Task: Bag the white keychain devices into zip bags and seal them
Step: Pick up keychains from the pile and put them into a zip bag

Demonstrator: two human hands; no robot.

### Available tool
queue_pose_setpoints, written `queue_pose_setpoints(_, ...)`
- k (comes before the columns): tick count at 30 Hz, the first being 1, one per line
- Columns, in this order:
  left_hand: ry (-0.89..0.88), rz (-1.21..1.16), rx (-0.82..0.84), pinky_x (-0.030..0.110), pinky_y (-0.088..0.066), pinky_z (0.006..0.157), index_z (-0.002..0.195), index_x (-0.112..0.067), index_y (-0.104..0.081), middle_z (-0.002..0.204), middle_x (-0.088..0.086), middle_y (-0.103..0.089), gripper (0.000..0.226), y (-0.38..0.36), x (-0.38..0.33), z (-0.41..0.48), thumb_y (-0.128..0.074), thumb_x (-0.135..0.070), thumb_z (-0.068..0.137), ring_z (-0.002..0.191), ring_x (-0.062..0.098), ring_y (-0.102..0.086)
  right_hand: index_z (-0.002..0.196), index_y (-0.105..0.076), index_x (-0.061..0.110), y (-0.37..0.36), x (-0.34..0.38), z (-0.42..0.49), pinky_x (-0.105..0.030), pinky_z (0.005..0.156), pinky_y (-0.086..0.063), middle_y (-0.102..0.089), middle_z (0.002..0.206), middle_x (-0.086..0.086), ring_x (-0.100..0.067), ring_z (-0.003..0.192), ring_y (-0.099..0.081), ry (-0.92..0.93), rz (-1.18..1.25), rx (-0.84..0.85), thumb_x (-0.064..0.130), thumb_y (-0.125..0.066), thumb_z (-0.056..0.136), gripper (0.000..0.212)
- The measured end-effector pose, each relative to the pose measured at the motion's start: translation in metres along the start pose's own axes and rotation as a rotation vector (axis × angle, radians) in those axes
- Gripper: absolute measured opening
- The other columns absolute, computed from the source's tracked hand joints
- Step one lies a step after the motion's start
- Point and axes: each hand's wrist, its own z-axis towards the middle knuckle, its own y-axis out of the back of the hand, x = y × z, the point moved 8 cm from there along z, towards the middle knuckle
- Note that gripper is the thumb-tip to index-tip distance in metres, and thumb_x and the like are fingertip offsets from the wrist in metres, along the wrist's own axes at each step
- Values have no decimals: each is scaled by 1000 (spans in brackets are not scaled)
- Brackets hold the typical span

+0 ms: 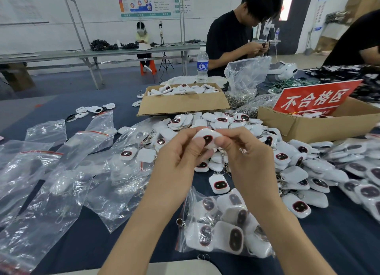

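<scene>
**Bright, even light, bent edges**

Soft, diffuse light fills the room; the left hand (pixel 181 151) and right hand (pixel 242 149) cast only faint shadows on the dark table (pixel 339 244). Glare streaks the empty zip bags (pixel 61 182) left of the left hand and the filled bag (pixel 222 223) below the right hand. The white keychain device (pixel 206 139) pinched between both hands is fairly sharp; posters (pixel 148 1) far beyond are soft and washed out. Lines bow toward the edges.

in front of you a dark blue cloth-covered table (pixel 339 244) gives way to grey-blue floor (pixel 61 83), which runs to a long grey metal-legged table (pixel 61 55) with an orange plastic stool (pixel 153 68) by it, before a white wall (pixel 51 34) bearing a colourful printed chart (pixel 146 2), a dark grey door (pixel 300 27) at your right.
</scene>
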Motion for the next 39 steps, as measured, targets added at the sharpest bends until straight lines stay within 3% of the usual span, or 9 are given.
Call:
queue_pose_setpoints(8, 30, -1, -73, 17, -57, 77, 110, -15, -73, 101, 1, -79, 20, 5, 0, 2, -56, -9, 100, 88, 14, -76, 89, -68, 33, -8, -5, 6, -13, 67, -52, -73, 79, 17, 2, 72, -64, -89, 192, 106, 22, -68, 90, 11)
queue_pose_setpoints(12, 54, 35, -96, 18, -58, 75, 106, -20, -74, 100, 4, -79, 18, 15, -2, 1, -57, -18, 100, 92, 20, -76, 93, -70, 32, -12, -10, 6, -10, 71, -51, -75, 85, 16, 4, 76, -67, -142, 225, 188, 41, -64, 82, 15)
queue_pose_setpoints(15, 234, 212, -118, 26, -62, 69, 109, -29, -72, 110, 9, -73, 24, 43, 4, -1, -49, -25, 105, 79, 24, -75, 100, -66, 40, -18, -23, 1, -5, 72, -45, -69, 88, 33, 11, 83, -63, -197, 12, 341, 60, -51, 84, 29)
queue_pose_setpoints(20, 604, 495, 224, 30, -60, 65, 119, -19, -67, 96, 11, -68, 22, 72, 33, -26, -57, -13, 101, 63, 13, -65, 114, -68, 36, -43, -57, -29, -17, 75, -47, -68, 101, 21, 7, 90, -60, -373, -334, 732, 50, -52, 99, 25)
queue_pose_setpoints(23, 698, 566, 348, 28, -60, 64, 114, -8, -61, 94, 11, -66, 20, 62, 51, -34, -66, -8, 95, 67, 10, -67, 108, -69, 36, -55, -62, -47, -20, 73, -55, -72, 97, 16, 0, 82, -69, -430, -311, 859, 43, -55, 100, 18)
queue_pose_setpoints(27, 742, 500, 461, 36, -61, 86, 108, -5, -64, 93, 8, -69, 11, 40, 63, -38, -61, -2, 98, 85, 21, -73, 105, -72, 34, -57, -66, -47, -27, 82, -57, -74, 90, 14, -2, 82, -69, -420, -290, 881, 40, -56, 100, 18)
queue_pose_setpoints(31, 734, 374, 401, 35, -60, 89, 114, -5, -65, 102, 12, -67, 22, 33, 62, -38, -52, 5, 100, 91, 15, -72, 99, -71, 36, -53, -70, -47, -19, 73, -56, -75, 90, 13, -5, 80, -71, -443, -243, 876, 46, -56, 99, 18)
queue_pose_setpoints(34, 736, 262, 400, 37, -59, 92, 122, -6, -62, 108, 12, -75, 33, 22, 56, -38, -43, 11, 100, 98, 21, -72, 91, -67, 40, -48, -72, -41, -24, 70, -54, -74, 84, 10, -9, 75, -69, -422, -240, 788, 50, -59, 95, 14)
queue_pose_setpoints(39, 662, 119, 369, 31, -56, 97, 131, -15, -58, 117, 13, -74, 55, -2, 39, -36, -36, 18, 93, 111, 21, -71, 86, -71, 28, -25, -66, -21, -36, 84, -58, -75, 83, 9, -8, 78, -71, -402, -103, 582, 38, -69, 92, 12)
